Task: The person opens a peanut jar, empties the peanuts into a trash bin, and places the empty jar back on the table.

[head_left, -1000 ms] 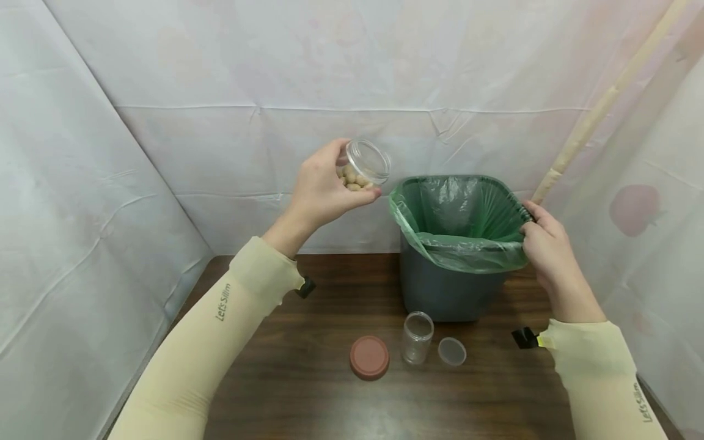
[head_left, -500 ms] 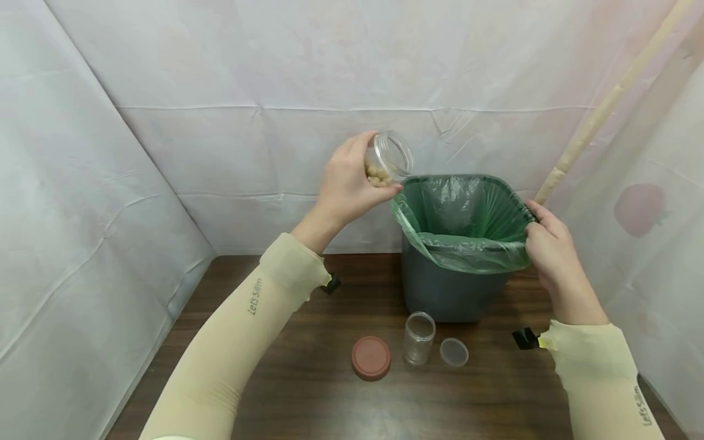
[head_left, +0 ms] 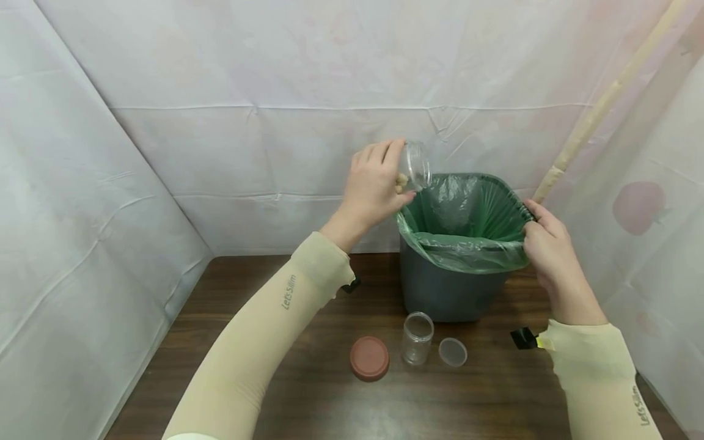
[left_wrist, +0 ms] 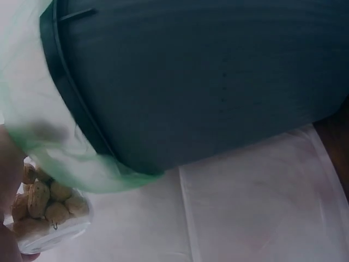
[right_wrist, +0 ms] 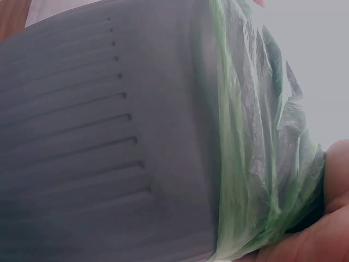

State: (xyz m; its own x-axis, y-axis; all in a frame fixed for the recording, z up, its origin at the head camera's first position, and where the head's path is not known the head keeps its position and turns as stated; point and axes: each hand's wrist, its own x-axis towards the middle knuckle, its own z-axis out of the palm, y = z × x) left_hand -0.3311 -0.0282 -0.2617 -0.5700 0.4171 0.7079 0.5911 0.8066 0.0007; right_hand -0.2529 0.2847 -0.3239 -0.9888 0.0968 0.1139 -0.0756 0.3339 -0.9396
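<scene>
My left hand (head_left: pixel 373 184) grips a clear jar (head_left: pixel 416 164) by its body. The jar is tilted on its side, with its mouth toward the green-lined bin and at the liner's left edge. Tan, nut-like pieces (left_wrist: pixel 48 201) are inside the jar in the left wrist view. The grey trash bin (head_left: pixel 453 292) stands on the table, and a translucent green trash bag (head_left: pixel 467 250) folds over its rim. At the bin's right rim, my right hand (head_left: pixel 552 247) holds the rim and bag, with thumb and fingers on either side.
In front of the bin on the brown table (head_left: pixel 297 391) are a reddish-brown lid (head_left: pixel 370 358), an uncapped clear jar (head_left: pixel 416 342) standing upright and a clear round disc (head_left: pixel 453 352). White sheeting hangs behind and at both sides. A pale pole (head_left: pixel 591 122) slants behind my right hand.
My left hand has moved right with the jar to the bin's left edge, tipping it further so its mouth faces the bin. My right hand stays on the rim.
</scene>
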